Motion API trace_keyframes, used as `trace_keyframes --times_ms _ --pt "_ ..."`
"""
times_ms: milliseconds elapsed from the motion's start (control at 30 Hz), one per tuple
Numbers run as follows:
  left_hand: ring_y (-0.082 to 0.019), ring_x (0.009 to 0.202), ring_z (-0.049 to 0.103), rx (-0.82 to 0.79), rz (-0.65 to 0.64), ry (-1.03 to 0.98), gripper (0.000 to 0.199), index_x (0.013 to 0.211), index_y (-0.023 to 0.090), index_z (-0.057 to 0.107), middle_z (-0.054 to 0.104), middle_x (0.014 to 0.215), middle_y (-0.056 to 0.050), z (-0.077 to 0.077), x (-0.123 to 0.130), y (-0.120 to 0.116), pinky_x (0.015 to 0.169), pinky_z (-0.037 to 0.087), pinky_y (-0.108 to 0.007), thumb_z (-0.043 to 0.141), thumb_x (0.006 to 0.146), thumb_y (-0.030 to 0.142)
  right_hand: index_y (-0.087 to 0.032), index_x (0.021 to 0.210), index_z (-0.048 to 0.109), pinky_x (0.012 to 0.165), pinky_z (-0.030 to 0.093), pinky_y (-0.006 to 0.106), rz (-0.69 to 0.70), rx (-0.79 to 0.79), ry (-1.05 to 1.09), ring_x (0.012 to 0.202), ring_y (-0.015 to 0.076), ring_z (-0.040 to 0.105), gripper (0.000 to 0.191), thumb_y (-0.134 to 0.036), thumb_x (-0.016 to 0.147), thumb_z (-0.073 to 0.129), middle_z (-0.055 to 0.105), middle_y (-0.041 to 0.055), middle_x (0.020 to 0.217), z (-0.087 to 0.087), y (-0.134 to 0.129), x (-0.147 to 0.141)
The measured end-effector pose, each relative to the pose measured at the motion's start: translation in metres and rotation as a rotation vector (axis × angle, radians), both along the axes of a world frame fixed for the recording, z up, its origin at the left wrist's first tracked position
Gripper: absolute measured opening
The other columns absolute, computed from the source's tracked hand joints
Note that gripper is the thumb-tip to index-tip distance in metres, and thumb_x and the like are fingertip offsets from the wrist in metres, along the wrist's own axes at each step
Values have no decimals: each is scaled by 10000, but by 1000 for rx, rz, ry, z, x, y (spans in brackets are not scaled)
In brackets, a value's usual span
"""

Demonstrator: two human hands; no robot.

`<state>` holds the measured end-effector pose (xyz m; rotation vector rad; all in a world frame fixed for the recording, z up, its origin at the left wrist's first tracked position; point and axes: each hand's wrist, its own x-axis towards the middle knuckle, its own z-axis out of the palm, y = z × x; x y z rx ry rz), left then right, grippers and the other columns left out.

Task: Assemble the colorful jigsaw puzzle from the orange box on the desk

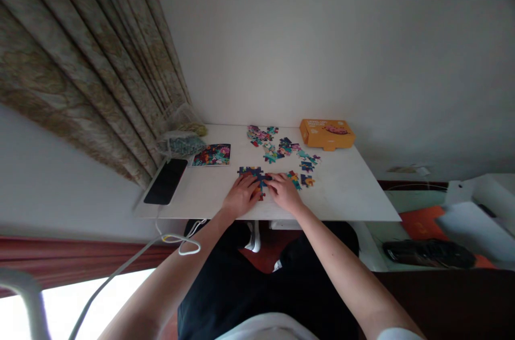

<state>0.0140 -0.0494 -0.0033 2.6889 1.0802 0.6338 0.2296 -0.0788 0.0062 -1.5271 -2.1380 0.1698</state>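
Note:
A partly joined jigsaw puzzle (249, 170) lies flat near the table's front edge, in dark blue, red and orange. My left hand (240, 196) rests on it, fingers stretched out and covering much of its lower left. At the puzzle's right side, my right hand (285, 193) pinches a dark puzzle piece (267, 177) that touches or nearly touches the joined part. Just right of that hand are loose puzzle pieces (307, 180). Farther back, several more pieces (259, 135) are scattered in loose groups. A colourful picture card (213, 155) lies to the left.
An orange puzzle box (329, 134) stands at the back right of the white table (346, 190). On the left are a black phone (166, 182) with a white cable (189, 244) and a clear plastic bag (182, 142). A patterned curtain (100, 50) hangs beside them.

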Motion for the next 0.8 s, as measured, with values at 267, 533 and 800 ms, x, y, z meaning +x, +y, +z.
trace_keyframes --times_ms 267,533,800 --pt "-298 1365 563 7 15 -4 363 1327 222 684 655 1413 -114 0 0 -1 1214 391 -553 570 993 306 -268 1132 793 1005 507 461 11 -14 10 1151 280 598 256 -186 977 605 715 56 1329 1 -4 0" --pt "-306 1364 561 10 12 6 371 1333 205 681 653 1418 -123 -1 1 -1 1210 387 -554 557 1002 317 -254 1259 729 1014 476 465 -54 -59 52 1171 284 600 301 -242 969 650 725 76 1287 -1 -1 -3" --pt "-297 1359 566 -8 16 10 366 1334 232 685 652 1419 -119 0 1 -1 1203 393 -548 564 999 318 -264 1180 758 997 457 458 -91 -57 50 1169 288 601 251 -250 957 645 721 85 1249 -2 -1 -6"
